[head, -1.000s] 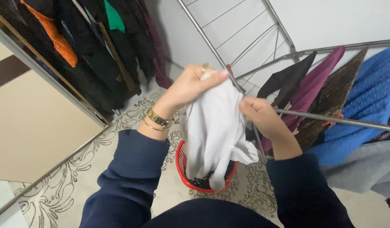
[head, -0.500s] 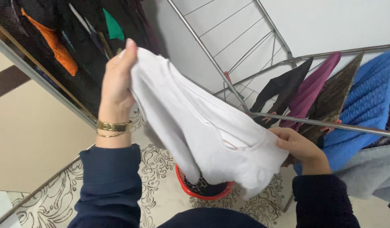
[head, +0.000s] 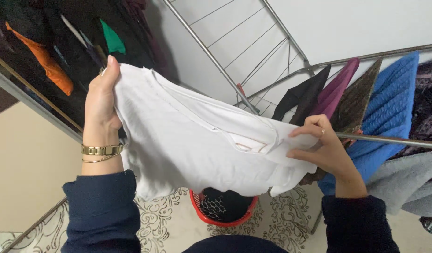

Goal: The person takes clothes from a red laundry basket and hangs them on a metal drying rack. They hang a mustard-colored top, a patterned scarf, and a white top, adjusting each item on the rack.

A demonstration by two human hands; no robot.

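Note:
I hold a white garment (head: 197, 145) stretched out between both hands at chest height. My left hand (head: 101, 100), with gold bracelets at the wrist, pinches its upper left edge. My right hand (head: 321, 150) grips its right edge, close to a rail of the metal drying rack (head: 389, 139). The cloth hangs down over a red laundry basket (head: 224, 218) on the floor, hiding most of it.
On the rack to the right hang a black cloth (head: 302, 96), a magenta cloth (head: 335, 91), a brown one (head: 358, 100), a blue knit (head: 389, 115) and a grey piece (head: 412, 180). Dark clothes and an orange item (head: 45, 61) hang at upper left. A patterned floor (head: 164, 220) lies below.
The white garment was bunched between my hands; my left hand moved up and left and my right hand moved right, spreading it out wide.

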